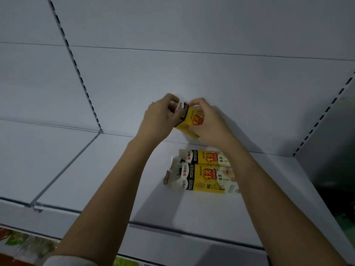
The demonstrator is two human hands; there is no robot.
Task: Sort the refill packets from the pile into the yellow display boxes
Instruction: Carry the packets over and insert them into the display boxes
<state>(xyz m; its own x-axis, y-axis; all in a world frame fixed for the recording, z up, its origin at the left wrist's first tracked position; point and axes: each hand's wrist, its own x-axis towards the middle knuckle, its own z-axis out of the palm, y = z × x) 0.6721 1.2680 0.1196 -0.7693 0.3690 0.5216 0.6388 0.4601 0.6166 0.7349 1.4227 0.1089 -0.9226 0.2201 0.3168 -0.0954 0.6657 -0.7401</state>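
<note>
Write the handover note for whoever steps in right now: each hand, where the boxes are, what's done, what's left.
Left hand: grips the dark top end of a yellow box, held up off the shelf.
Right hand: grips the same box at its yellow lower part.
Two more yellow boxes lie flat, side by side, on the shelf below the hands, white packets sticking out at their left ends.
Done: two boxes laid down.
Left: set down the held box. No loose pile is in view; whether any box is full cannot be told.

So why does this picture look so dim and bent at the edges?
Head view: dim, bluish light, brightest on the white metal shelf around the two lying yellow display boxes; both arms cast soft shadows; the wide lens bows the shelf lines; the held yellow box looks slightly blurred.
</note>
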